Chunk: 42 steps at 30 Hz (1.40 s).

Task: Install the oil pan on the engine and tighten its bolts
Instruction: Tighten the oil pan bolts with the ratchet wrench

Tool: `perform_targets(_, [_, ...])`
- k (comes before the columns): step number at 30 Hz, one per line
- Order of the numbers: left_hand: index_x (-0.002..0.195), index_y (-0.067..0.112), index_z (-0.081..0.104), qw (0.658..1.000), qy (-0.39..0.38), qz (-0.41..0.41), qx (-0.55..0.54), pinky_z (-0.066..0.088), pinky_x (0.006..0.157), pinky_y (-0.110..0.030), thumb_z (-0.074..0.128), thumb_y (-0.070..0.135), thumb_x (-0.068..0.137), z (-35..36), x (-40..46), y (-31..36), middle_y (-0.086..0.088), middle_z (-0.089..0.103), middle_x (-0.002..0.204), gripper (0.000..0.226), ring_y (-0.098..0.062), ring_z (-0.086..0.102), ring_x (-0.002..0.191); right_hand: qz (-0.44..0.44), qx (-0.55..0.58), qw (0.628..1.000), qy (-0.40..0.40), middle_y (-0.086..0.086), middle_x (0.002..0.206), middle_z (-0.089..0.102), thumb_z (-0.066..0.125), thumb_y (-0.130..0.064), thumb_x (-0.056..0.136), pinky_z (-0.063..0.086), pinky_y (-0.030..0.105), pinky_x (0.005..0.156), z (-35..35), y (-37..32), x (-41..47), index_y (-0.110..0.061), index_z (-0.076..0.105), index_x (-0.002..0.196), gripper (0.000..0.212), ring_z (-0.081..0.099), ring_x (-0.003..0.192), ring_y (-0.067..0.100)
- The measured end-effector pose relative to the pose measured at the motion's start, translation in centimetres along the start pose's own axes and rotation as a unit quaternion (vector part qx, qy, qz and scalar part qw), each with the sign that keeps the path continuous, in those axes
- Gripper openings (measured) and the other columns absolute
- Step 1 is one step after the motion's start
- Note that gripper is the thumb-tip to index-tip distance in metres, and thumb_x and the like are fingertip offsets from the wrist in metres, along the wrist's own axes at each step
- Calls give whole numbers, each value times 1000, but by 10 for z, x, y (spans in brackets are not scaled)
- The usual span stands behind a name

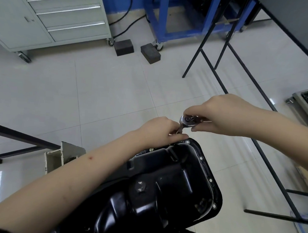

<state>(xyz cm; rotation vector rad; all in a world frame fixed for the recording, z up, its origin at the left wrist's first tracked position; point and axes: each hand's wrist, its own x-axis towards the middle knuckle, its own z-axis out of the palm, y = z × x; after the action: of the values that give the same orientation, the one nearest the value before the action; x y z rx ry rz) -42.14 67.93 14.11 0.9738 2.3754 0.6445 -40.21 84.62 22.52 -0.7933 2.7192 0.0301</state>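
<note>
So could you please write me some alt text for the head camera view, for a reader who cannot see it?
Two bare hands work a ratchet over the far rim of a black oil pan: the right hand grips its head, while the left hand pinches the shaft below. Beyond lie pale floor tiles, a grey drawer cabinet and a blue stand.

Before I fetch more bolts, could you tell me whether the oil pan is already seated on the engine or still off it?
On it: the oil pan sits sump-up, a bolt in its flange; most flange holes are empty.
</note>
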Motion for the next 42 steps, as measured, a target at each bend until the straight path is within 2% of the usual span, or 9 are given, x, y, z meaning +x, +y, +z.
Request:
perform_targets(4, [69, 14, 39, 998, 10, 2, 58, 22, 57, -30, 38, 31, 97, 2, -2, 7, -20, 59, 75, 32, -22, 36, 63, -79, -66, 993, 54, -10, 97, 61, 45, -22, 93, 36, 29, 83, -3, -4, 5, -31, 57, 110, 22, 54, 98, 18])
perform_targets(7, [72, 16, 36, 998, -5, 10, 59, 15, 54, -28, 35, 27, 98, 2, -2, 10, -20, 59, 77, 29, -21, 35, 63, -165, -89, 976, 114, -1, 82, 68, 62, 9, 70, 47, 37, 78, -4, -2, 9, -18, 71, 89, 34, 61, 82, 27])
perform_targets(15, [89, 7, 59, 998, 28, -3, 53, 36, 62, -32, 40, 38, 95, -2, -4, 5, -16, 63, 80, 37, -29, 55, 78, -13, -78, 997, 20, -3, 90, 61, 42, -49, 90, 27, 28, 56, -2, -3, 4, -29, 46, 118, 35, 51, 75, 22])
perform_targets(21, [85, 1, 55, 995, 46, 16, 89, 28, 59, -30, 34, 30, 98, 2, -3, 10, -23, 62, 83, 38, -36, 55, 78, -18, -74, 997, 11, -9, 95, 62, 44, -38, 92, 24, 26, 52, -4, -6, 3, -30, 50, 111, 22, 56, 87, 20])
perform_targets(26, [92, 2, 53, 996, 28, 37, 77, 17, 56, -25, 33, 28, 98, 2, -3, 12, -22, 62, 87, 33, -35, 54, 80, -154, -82, 979, 103, 2, 73, 66, 65, 12, 65, 49, 35, 63, -1, -4, 3, -13, 70, 81, 30, 61, 73, 27])
perform_targets(30, [84, 10, 51, 998, 27, 10, 49, 27, 60, -28, 36, 34, 97, 0, -6, 9, -16, 62, 80, 32, -29, 52, 75, -87, -102, 989, 70, -9, 106, 62, 45, -21, 93, 40, 30, 73, 1, -3, 7, -29, 51, 121, 29, 54, 101, 18])
perform_targets(35, [92, 4, 58, 994, 87, 10, 62, 31, 58, -30, 40, 38, 95, 3, -6, 8, -17, 64, 80, 39, -34, 58, 79, -19, -59, 997, 55, -3, 87, 63, 40, -55, 88, 29, 28, 56, 4, -9, -1, -26, 46, 117, 41, 54, 75, 23])
perform_targets(39, [87, 1, 56, 994, 96, 21, 51, 26, 57, -31, 38, 30, 97, 6, -5, 9, -24, 63, 82, 36, -39, 56, 76, -17, -60, 997, 51, -4, 93, 63, 45, -44, 90, 29, 28, 59, 2, -9, -1, -25, 49, 115, 31, 58, 85, 24])
perform_targets(42, [90, 1, 55, 995, 71, 40, 48, 20, 56, -26, 39, 26, 97, 4, -4, 12, -23, 63, 84, 31, -37, 55, 78, -116, -95, 983, 109, 2, 72, 63, 71, -7, 73, 44, 30, 61, -2, -5, -2, -14, 67, 90, 19, 61, 68, 25])
